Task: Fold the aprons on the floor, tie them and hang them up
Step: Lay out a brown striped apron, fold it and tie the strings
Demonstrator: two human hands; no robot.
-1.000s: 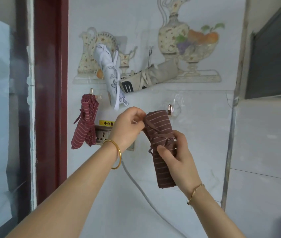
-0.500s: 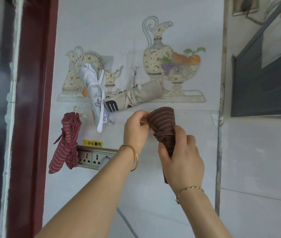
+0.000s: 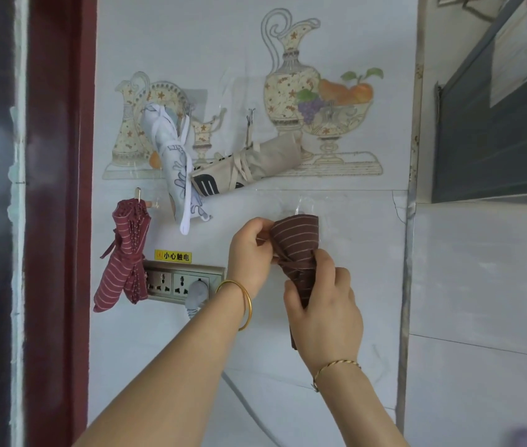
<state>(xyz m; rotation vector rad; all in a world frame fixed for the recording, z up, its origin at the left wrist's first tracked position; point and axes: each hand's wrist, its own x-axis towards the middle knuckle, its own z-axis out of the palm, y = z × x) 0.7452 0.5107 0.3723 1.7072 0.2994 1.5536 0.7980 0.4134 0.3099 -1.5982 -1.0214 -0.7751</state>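
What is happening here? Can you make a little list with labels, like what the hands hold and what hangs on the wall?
Held: brown striped apron, rolled and tied
Left hand: pinches it near the top
Right hand: grips its lower part
Hanging on wall: red striped apron, white apron, beige apron
Below them: socket strip
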